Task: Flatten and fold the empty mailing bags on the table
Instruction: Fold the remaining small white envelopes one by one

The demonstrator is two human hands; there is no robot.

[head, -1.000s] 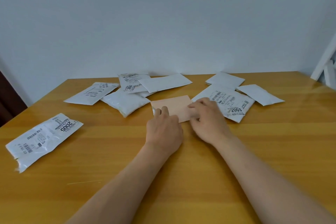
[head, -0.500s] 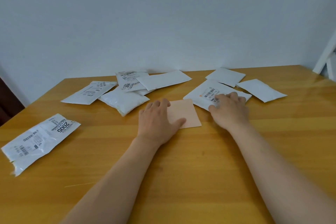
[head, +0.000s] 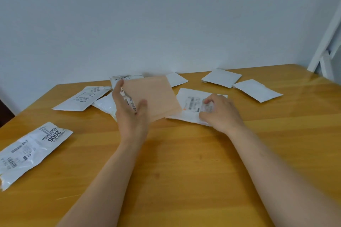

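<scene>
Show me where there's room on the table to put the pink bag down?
Bare wood lies in front, between the two forearms, and on the near right of the table. The far side is crowded with white bags. The 2005 bag takes the left edge.

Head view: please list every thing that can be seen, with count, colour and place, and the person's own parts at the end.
pink bag: one, pale pink, lifted above table centre, in left hand.
labelled bag: one, white, under right hand.
"2005" bag: one, white, table's left edge.
other white bags: about six, two far right, the rest far centre-left, partly hidden.
table: one, yellow wood.
wall: pale grey-blue, behind.
white frame: far right, leaning.
left hand: holds pink bag.
right hand: grips labelled bag.
</scene>
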